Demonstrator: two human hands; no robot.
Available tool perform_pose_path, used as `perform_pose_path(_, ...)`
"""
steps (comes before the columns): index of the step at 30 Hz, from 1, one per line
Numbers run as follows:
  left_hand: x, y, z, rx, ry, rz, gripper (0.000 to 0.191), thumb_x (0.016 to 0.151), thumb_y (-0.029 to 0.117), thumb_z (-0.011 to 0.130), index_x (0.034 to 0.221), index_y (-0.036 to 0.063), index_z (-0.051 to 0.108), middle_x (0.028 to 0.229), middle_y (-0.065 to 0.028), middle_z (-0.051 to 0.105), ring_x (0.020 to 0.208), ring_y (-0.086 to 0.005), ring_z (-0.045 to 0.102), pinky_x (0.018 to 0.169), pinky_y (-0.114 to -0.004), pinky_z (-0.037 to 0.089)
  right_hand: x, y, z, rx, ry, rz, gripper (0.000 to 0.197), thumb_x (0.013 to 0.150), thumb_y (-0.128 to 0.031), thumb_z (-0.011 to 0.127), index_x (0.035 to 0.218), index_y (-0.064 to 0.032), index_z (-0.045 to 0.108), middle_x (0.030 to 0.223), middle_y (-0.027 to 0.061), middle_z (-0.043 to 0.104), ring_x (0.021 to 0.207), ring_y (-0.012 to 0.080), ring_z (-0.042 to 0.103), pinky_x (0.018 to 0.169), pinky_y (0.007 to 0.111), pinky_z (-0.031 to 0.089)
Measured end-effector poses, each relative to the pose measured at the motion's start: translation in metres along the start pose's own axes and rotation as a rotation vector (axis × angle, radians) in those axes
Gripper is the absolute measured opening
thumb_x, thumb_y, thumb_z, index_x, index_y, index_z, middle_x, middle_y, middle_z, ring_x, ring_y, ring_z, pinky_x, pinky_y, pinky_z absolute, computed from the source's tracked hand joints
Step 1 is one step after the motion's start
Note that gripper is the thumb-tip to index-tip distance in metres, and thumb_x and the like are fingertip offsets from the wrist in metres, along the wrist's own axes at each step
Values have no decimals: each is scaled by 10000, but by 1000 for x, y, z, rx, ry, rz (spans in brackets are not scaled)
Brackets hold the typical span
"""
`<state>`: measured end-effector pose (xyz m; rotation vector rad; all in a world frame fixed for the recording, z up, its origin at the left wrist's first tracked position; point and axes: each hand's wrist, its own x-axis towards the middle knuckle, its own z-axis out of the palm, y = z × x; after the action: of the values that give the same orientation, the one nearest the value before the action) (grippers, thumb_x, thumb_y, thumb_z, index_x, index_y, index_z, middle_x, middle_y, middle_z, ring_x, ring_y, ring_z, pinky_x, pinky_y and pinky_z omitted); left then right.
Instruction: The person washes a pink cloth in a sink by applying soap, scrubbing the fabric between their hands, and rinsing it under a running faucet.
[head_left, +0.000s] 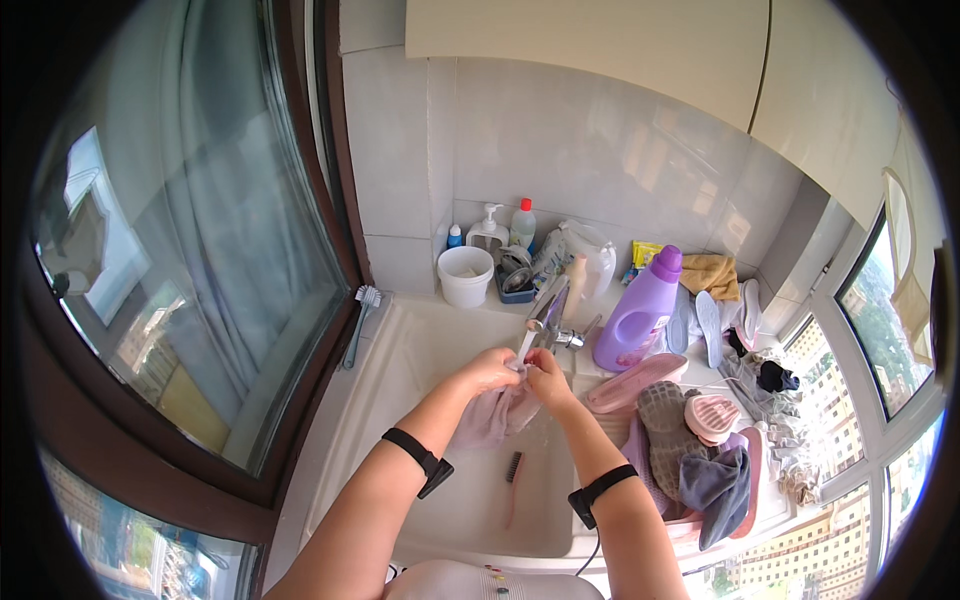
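Note:
A wet, pale pink cloth (487, 417) hangs from both my hands over the white sink basin (450, 510). My left hand (495, 370) grips its top edge on the left, and my right hand (546, 376) pinches it on the right, close beside. Water runs from the chrome faucet (553, 304) onto the cloth between my fingers. Below the cloth, a pink-handled brush (514, 480) with dark bristles lies on the basin floor.
Right of the basin stand a purple detergent bottle (637, 315), pink slippers (637, 381), a pink scrub brush (711, 418) and a dark grey cloth (716, 487). Behind it are a white bucket (465, 277) and several bottles. A grey dish brush (360, 322) lies at the left rim.

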<state>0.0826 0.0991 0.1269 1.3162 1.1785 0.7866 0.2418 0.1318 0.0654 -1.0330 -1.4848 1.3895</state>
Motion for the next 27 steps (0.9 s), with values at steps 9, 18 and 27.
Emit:
perform_pose_path(9,15,-7,14,464,151,553,215,724,5,506,933,-1,556,850,-89,586,821,-136,560,717,-273,451,-13,-27,11,-190,-122,-31,450,714,-96,596,1153,-63,504,721,21,575,655,105,528,562,244,444)
perform_pose_path(18,16,-112,30,-851,102,-461,450,844,350,496,1116,-9,498,1083,-136,572,994,-265,552,856,-372,438,-28,-54,62,-479,83,168,303,708,-264,619,892,-24,604,805,129,637,742,203,625,664,312,479)
perform_pose_path(27,29,-96,52,-1411,-108,-52,412,864,388,441,1079,48,528,1087,-121,567,973,-256,555,906,-393,417,-20,-24,68,-887,366,-207,225,674,-276,593,797,-88,602,820,132,605,744,324,577,675,420,463)
